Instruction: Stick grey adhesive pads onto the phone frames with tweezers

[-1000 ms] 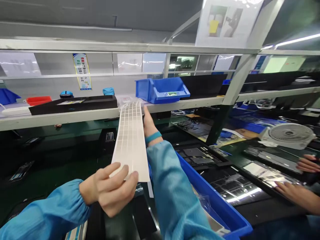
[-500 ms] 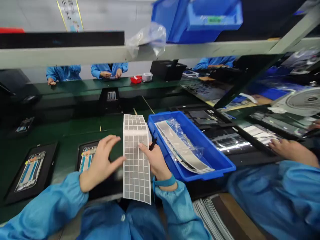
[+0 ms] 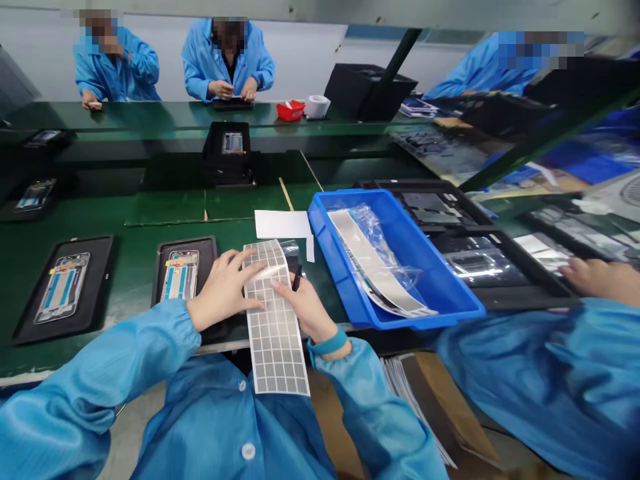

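A long white sheet of grey square stickers (image 3: 277,333) slopes from the bench edge toward my lap, bent across its upper part. My right hand (image 3: 311,308) grips its right edge, thumb on top. A dark, slim tool (image 3: 298,277), its kind unclear, sticks up from the same hand. My left hand (image 3: 227,290) lies at the sheet's left edge, fingers spread over the squares. It is open; whether the fingertips press on the sheet is hard to tell. Left of it, an opened phone (image 3: 180,277) rests in a black tray (image 3: 163,257), partly behind my wrist.
A blue bin (image 3: 440,317) with more sticker sheets (image 3: 373,263) and clear plastic stands to the right. White paper (image 3: 283,224) lies beyond my sheet. Another phone tray (image 3: 95,307) is far left. A co-worker's hand (image 3: 600,280) works at the right; other people sit opposite.
The view has tilted down. My left hand has moved right, from beside the sheet to over its upper part. My right hand keeps its grip; the white paper now shows on the bench.
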`<state>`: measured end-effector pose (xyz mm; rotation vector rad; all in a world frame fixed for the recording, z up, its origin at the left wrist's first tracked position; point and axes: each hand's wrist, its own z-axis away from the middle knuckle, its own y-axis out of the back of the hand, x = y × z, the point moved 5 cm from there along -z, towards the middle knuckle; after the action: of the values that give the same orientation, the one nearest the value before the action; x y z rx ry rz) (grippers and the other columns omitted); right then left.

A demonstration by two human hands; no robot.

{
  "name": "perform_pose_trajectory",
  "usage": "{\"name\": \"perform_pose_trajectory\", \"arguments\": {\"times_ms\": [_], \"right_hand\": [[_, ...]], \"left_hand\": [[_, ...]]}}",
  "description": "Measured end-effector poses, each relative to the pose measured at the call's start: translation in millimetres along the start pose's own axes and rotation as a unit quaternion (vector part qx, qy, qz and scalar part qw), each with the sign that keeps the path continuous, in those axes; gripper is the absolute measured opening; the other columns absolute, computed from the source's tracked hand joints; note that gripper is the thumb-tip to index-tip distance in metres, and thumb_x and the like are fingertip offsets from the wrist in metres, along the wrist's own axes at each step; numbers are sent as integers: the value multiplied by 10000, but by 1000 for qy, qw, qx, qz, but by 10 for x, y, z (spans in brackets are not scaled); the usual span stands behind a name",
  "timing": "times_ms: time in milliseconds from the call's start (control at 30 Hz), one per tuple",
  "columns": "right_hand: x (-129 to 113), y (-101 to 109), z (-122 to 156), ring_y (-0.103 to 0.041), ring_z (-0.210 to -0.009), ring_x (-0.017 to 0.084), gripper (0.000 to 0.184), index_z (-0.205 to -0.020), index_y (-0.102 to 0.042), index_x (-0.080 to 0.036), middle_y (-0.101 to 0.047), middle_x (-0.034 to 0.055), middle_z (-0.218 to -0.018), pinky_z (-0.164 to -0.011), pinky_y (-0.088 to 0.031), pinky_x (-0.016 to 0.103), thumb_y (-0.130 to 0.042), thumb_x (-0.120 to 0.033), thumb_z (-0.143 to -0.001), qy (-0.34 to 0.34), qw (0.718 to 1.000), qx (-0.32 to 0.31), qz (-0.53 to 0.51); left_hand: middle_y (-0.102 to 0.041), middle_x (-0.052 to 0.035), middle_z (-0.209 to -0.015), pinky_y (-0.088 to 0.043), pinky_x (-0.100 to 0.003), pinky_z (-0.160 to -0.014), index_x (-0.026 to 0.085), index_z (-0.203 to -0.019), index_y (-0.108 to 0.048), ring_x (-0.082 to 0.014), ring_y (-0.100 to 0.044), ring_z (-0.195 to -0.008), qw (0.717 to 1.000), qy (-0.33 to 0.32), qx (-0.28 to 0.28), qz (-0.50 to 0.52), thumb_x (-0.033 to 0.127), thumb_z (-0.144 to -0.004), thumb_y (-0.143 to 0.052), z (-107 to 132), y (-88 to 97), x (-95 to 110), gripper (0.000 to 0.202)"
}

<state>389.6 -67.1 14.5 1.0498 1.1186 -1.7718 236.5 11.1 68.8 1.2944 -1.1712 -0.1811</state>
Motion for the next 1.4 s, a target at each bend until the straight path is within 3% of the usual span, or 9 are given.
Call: {"name": "perform_pose_trajectory", "arguments": {"times_ms": [100,233,333,400,600,733,933,1167,1400], "right_hand": [[-105,-73,40,-704,-929,229,360,-1057,-733,-200,-773,57,-1000,-880,-537,375,-812,-408,-774,48,998,-18,23],[-320,-18,139,-613,-657,141,285,-963,-716,-212,-743,27,-914,-677,-508,301,-820,-395,-769,123,988,47,82],[-540,62,221,-375,-472,53,517,-1151,-692,-268,-725,22,-1101,-486,-360,260,-891,-328,-677,188,966,103,144],[-590,26,207,-277,-445,39,663,-1262,-668,-298,-719,31,-1177,-442,-282,263,-908,-309,-645,174,969,47,169],[-548,-23,102,-578,-590,156,289,-921,-795,-213,-756,30,-773,-588,-462,312,-874,-372,-692,151,980,16,129],[-554,-27,104,-557,-570,154,181,-750,-789,-219,-693,6,-642,-564,-444,307,-863,-378,-703,170,975,27,142],[-578,-69,128,-407,-478,116,276,-883,-824,-231,-640,-18,-577,-487,-337,287,-894,-372,-657,174,968,38,176],[-636,-90,164,-541,-557,169,161,-743,-816,-241,-724,27,-652,-521,-414,310,-879,-372,-673,206,964,82,148],[-684,-107,192,-590,-569,177,203,-796,-827,-252,-746,27,-690,-522,-454,318,-905,-355,-640,212,963,68,151]], "left_hand": [[-623,-132,-1361,-414,-582,-1079,204,-1309,-592,-378,-516,-1293,993,-79,-9,-86,521,-726,-822,33,39,161,703],[-716,-92,-1167,-527,-401,-876,204,-1271,-560,-255,-687,-1000,994,-76,-12,-76,353,-906,-670,46,131,198,409],[-730,-37,-1036,-518,-312,-705,230,-1200,-562,-204,-703,-823,999,-41,-10,-32,329,-927,-633,35,270,187,299],[-728,-10,-998,-510,-281,-674,239,-1141,-579,-181,-704,-794,999,-38,-10,10,320,-911,-654,13,363,206,255],[-720,-37,-1021,-533,-278,-761,211,-1034,-658,-178,-685,-890,994,-91,33,51,310,-859,-736,-47,527,282,216],[-736,-1,-890,-505,-252,-683,211,-968,-692,-148,-670,-758,996,-59,25,56,292,-838,-763,-45,514,229,169],[-686,10,-852,-485,-242,-654,206,-924,-672,-138,-640,-755,995,-41,41,79,163,-810,-743,-66,499,258,141],[-738,-28,-967,-535,-273,-773,217,-1000,-721,-168,-687,-880,992,-54,32,113,321,-856,-743,-70,521,347,179],[-772,-18,-885,-540,-239,-717,220,-943,-776,-141,-707,-801,988,-56,56,133,314,-924,-667,-40,517,351,145]]}}
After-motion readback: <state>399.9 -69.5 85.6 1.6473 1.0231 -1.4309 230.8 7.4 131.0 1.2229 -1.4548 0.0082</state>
